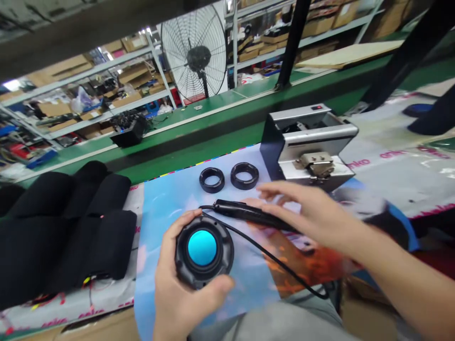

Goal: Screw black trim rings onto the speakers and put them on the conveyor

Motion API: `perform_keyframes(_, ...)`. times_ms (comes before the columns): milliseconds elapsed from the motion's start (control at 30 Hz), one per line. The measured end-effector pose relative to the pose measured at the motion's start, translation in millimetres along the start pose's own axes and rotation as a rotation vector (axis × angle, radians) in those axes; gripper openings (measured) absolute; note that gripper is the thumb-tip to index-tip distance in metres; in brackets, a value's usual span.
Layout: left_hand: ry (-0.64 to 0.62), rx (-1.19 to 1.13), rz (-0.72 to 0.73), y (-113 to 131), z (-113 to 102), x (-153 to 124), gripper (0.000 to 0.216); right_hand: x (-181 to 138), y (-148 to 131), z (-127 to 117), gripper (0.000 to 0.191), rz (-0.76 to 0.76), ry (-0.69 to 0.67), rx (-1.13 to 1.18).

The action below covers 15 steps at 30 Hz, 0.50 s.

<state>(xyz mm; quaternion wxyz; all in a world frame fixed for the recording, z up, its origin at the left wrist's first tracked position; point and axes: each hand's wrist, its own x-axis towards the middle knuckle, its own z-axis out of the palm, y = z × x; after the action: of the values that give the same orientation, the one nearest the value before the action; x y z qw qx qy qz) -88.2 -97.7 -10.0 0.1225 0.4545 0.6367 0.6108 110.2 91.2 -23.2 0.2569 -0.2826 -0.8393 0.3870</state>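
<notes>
My left hand (181, 284) is wrapped round a black round housing (223, 260) with a shiny blue disc in its centre, its face turned up towards me. My right hand (302, 203) is over a slim black corded tool (234, 209) that looks like an electric screwdriver. Its fingers are stretched out and apart, above the handle; whether they touch it I cannot tell. The tool's black cable (266, 251) loops past the housing and down to the right. Two black rings (212, 180) lie side by side just beyond the tool.
A silver metal machine (316, 142) stands behind my right hand. Several black fabric-covered cylinders (71, 232) are stacked at the left. A printed blue sheet (152, 246) covers the bench before me. Beyond are a green ledge (192, 137), a large fan (194, 52) and loaded shelves.
</notes>
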Motion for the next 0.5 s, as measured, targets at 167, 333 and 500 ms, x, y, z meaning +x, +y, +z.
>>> perform_keyframes(167,0.062,0.036,-0.072,8.0,4.6,0.8,0.093,-18.4,25.1,25.0,0.046,0.086,0.02,-0.067)
perform_keyframes(333,0.097,0.144,-0.039,13.6,7.9,-1.3,0.074,-29.0,20.0,-15.5,0.036,0.119,0.17,0.211)
perform_keyframes(500,0.167,0.178,0.043,11.3,22.8,8.0,0.063,-50.7,5.8,-79.2,0.056,0.138,0.46,0.677)
